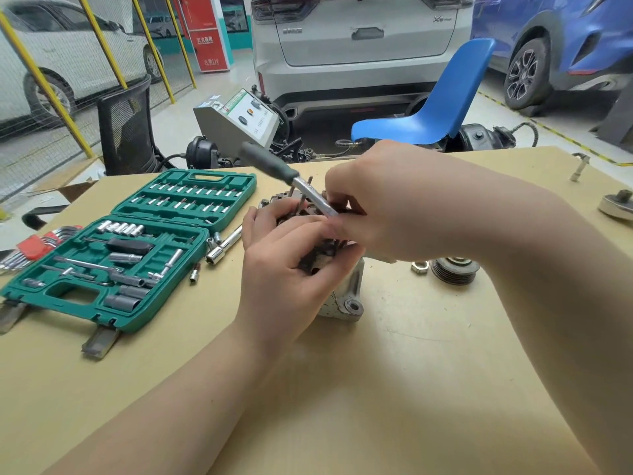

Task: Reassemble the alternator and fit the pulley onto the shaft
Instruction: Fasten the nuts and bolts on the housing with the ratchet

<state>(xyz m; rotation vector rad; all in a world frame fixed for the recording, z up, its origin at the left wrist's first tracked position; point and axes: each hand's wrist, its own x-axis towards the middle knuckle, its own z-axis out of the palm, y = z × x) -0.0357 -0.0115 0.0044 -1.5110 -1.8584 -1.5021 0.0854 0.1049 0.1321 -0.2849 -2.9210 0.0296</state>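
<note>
alternator (346,296) gripped under both hands' fingers (274,221); pulley (455,270) lies apart.

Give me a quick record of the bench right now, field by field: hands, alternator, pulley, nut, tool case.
left hand: grips the alternator
right hand: holds a ratchet at the alternator's top
pulley: lying on the table, off the shaft
nut: loose, left of the pulley
socket case: open, left of the alternator

Green toolcase (102,303) (blue chair (442,108))
</note>
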